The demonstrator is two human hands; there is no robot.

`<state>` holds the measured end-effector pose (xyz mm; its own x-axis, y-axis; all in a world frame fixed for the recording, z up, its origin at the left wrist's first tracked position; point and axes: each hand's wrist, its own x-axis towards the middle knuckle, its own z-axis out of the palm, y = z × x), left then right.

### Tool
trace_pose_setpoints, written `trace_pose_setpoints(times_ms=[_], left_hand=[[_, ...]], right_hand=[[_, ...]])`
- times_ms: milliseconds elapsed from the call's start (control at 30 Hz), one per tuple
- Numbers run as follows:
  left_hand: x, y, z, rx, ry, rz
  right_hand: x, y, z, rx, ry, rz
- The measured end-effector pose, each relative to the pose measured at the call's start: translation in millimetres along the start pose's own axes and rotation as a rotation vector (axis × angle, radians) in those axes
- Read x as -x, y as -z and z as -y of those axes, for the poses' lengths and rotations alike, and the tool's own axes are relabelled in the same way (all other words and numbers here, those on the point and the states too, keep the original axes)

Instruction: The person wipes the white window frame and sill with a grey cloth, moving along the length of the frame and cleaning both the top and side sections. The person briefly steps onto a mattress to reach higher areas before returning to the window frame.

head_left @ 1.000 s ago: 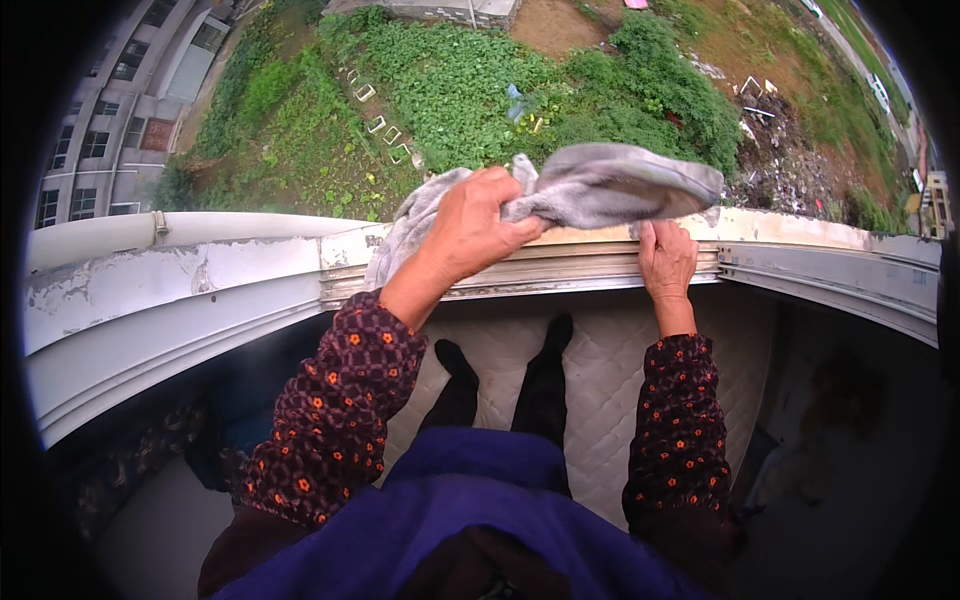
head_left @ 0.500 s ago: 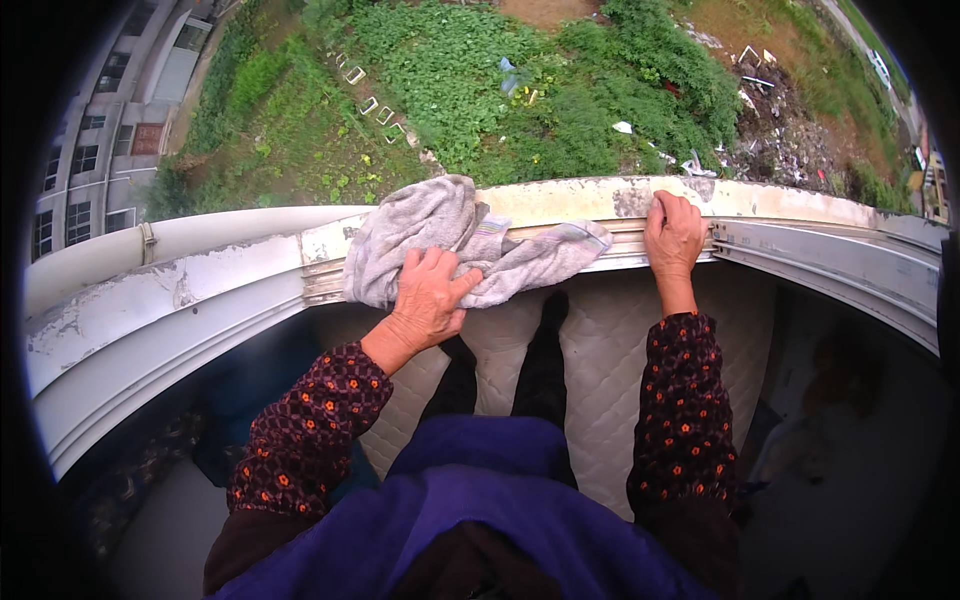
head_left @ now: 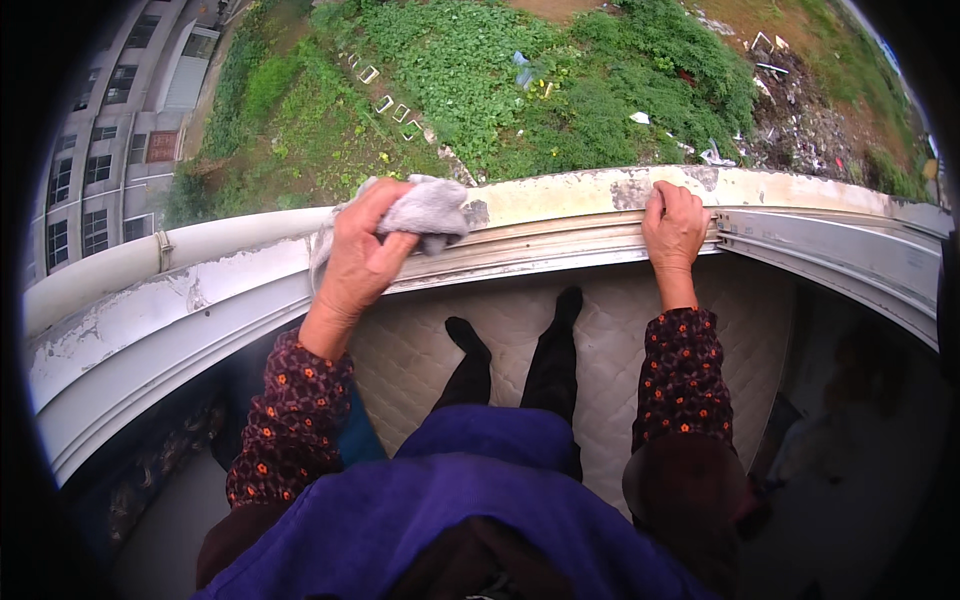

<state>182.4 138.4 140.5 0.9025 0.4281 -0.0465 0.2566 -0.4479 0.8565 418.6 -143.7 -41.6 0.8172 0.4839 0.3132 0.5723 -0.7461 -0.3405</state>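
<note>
My left hand (head_left: pixel 365 248) is closed on a bunched grey cloth (head_left: pixel 425 210) over the left part of the window sill. The cloth sticks out past my thumb and fingers, and part of it hangs behind the hand. With bent fingers, my right hand (head_left: pixel 675 228) grips the sill (head_left: pixel 560 200) near the right-hand window frame (head_left: pixel 830 250); its fingertips rest on the peeling outer ledge. Bare grooves of the window track (head_left: pixel 540 240) run between my two hands.
I stand in dark socks on a quilted pale mattress (head_left: pixel 510 370) just inside the window. Beyond the ledge there is a drop to green plants (head_left: pixel 470 90) and a rubbish heap (head_left: pixel 790 110). A white pipe (head_left: pixel 220 240) runs outside at left, near a grey building (head_left: pixel 110 130).
My left hand has moved left and outward, gathering up the cloth that lay spread across the track. The track's middle is now uncovered. My right hand has stayed at its place.
</note>
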Motion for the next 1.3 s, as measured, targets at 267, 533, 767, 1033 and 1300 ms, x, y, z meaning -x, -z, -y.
trace_pose_setpoints(times_ms=[267,533,767,1033,1300], left_hand=[[27,-170,33,-0.485,-0.246,0.182],[52,-98,70,-0.547,-0.356,0.293],[33,-147,49,-0.517,-0.337,0.209],[94,-3,106,-0.825,-0.187,0.402],[18,116,71,-1.184,0.144,0.195]], right_hand=[[-7,-1,-2,0.006,0.026,-0.009],[-2,-1,-4,0.102,0.022,-0.003],[0,-2,-5,0.059,0.044,0.018],[-1,-2,-10,0.067,0.008,-0.016],[-1,-4,-1,0.043,0.004,-0.046]])
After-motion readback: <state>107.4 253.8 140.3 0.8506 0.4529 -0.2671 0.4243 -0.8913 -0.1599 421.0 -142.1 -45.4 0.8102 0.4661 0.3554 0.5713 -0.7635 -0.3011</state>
